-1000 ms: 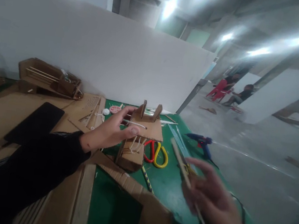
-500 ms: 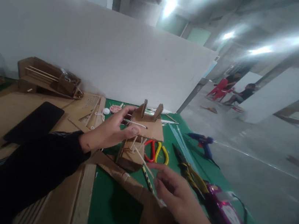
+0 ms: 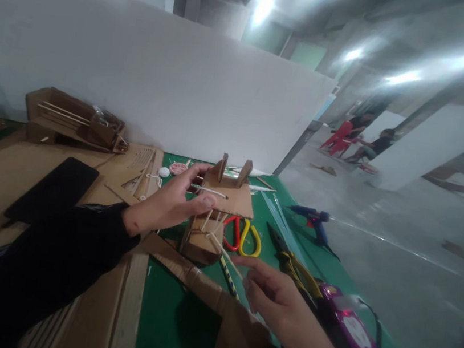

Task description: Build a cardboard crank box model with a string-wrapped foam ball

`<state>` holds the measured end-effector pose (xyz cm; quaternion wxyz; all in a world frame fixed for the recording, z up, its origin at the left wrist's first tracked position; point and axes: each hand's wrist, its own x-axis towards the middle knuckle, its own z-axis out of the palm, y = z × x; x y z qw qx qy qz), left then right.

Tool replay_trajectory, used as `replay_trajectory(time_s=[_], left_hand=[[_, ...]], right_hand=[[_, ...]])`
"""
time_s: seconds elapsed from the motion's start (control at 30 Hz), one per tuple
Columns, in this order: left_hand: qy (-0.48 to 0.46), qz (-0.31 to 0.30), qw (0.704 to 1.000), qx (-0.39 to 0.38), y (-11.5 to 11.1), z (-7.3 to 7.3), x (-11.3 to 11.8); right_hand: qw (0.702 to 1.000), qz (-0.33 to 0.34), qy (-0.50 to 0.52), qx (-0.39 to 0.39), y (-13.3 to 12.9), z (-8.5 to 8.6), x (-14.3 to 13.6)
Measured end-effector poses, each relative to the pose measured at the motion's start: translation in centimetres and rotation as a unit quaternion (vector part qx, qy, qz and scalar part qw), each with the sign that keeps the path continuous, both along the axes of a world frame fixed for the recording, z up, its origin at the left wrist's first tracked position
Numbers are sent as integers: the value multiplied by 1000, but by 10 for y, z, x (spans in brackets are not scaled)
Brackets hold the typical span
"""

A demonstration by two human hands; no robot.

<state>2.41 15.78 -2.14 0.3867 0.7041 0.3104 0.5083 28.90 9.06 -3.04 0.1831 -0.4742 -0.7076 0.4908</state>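
My left hand [image 3: 181,193] is closed on the left side of a cardboard model [image 3: 233,197], its thumb lying over the front. Two upright cardboard tabs rise from the model's flat top panel, and a white cord crosses that panel. Below, thin sticks join the panel to a cardboard block [image 3: 203,245]. My right hand [image 3: 279,299] pinches a thin wooden stick [image 3: 225,253], index finger stretched along it. The stick's far end reaches the front of the block, where something pale is looped around it. Part of the stick is hidden by the hand.
Red and yellow scissor handles [image 3: 251,241] lie behind the stick. To the right are pliers [image 3: 288,262], a blue glue gun [image 3: 314,223] and a purple device [image 3: 351,326]. A cardboard strip [image 3: 188,271] lies in front; a black slab [image 3: 55,189] rests left. A white partition [image 3: 143,69] stands behind.
My right hand has shifted slightly right and toward me, along with the stick. My left hand and the cardboard model have stayed nearly still.
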Motion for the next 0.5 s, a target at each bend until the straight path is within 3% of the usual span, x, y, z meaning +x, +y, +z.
replay_trajectory(time_s=[0.5], left_hand=[[-9, -5, 1000, -3, 2, -2, 0]], right_hand=[[999, 10, 21, -27, -1, 6, 5]])
